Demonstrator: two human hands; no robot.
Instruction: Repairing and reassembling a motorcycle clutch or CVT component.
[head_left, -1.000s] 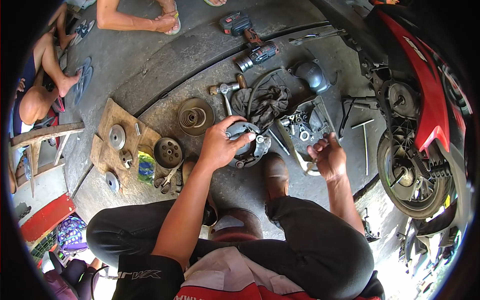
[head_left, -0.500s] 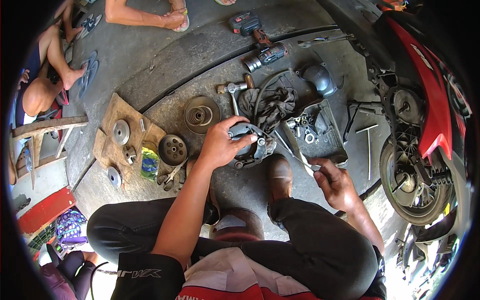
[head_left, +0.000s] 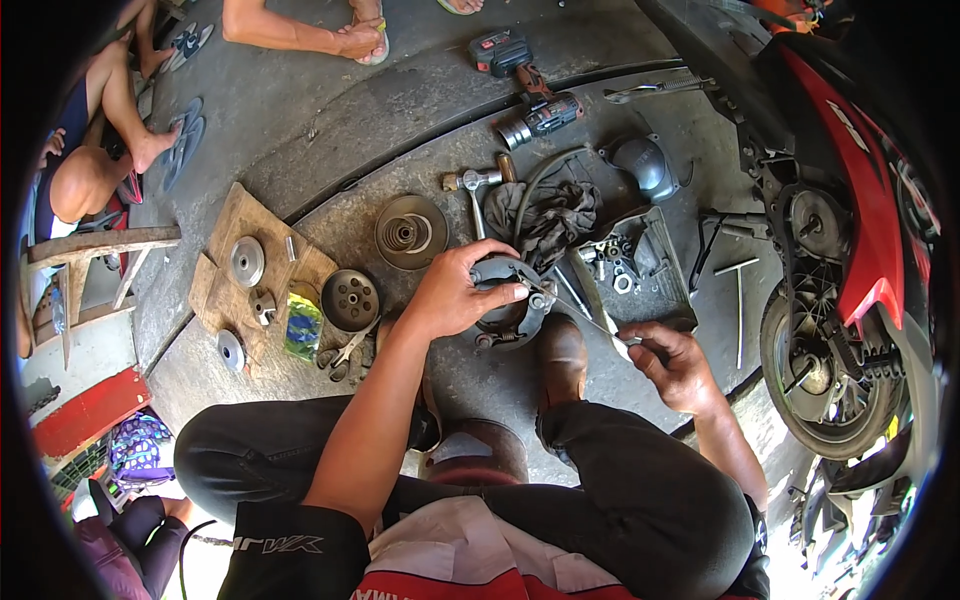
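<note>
Above the floor in front of my knees, my left hand [head_left: 455, 292] is closed around a round clutch shoe assembly [head_left: 522, 325] with dark curved shoes, a small spring and pins. My left thumb lies across its face. From the right, my right hand [head_left: 672, 368] grips a screwdriver [head_left: 603, 327] with a thin metal shaft. Its pale handle is mostly hidden in my fingers. The shaft points up and left, its tip at the right side of the clutch shoe assembly, near a pin; whether it touches, I cannot tell.
A tray [head_left: 680, 270] holds nuts and small parts, beside a dark rag [head_left: 555, 210] and a hammer [head_left: 475, 185]. Farther off lie a cordless impact wrench [head_left: 540, 112] and a cover [head_left: 645, 165]. Clutch parts rest on a wooden board [head_left: 230, 215]. A red motorcycle [head_left: 840, 170] stands right; people sit at left.
The screwdriver's tip has moved up and left onto the clutch shoe assembly, which is turned more face-up. The whole view has shifted slightly.
</note>
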